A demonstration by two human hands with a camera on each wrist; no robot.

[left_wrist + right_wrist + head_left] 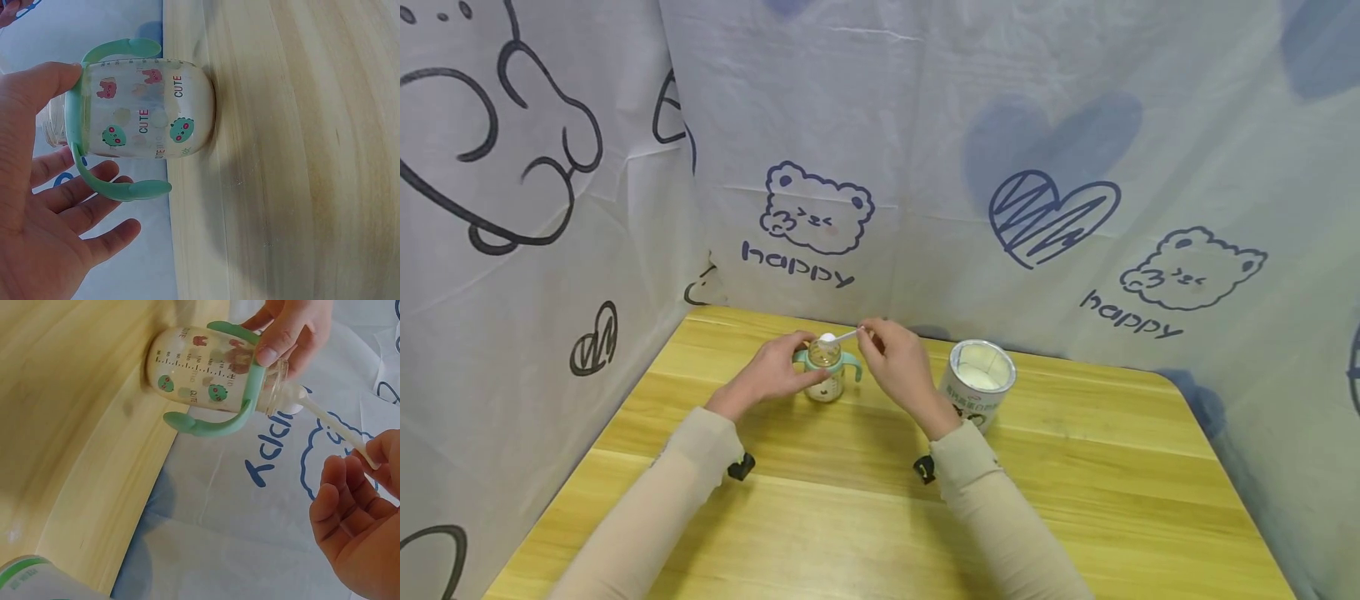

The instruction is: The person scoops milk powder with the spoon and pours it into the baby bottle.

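A clear baby bottle (827, 388) with a green two-handled collar (74, 115) stands uncapped on the table. My left hand (772, 367) grips it at the collar between thumb and index finger, while the other fingers spread loosely in the left wrist view. Pale contents lie in the bottle's lower part. My right hand (897, 362) pinches the thin handle of a white scoop (331, 419) between thumb and forefinger. At the bottle's open mouth (278, 384) sits the scoop's bowl, and white powder shows on it in the head view.
To the right of the right wrist stands an open powder can (991, 408) with pale powder inside. The wooden table (820, 525) meets a printed cloth (925, 167) hanging behind it, and another cloth (640, 217) hangs at the left.
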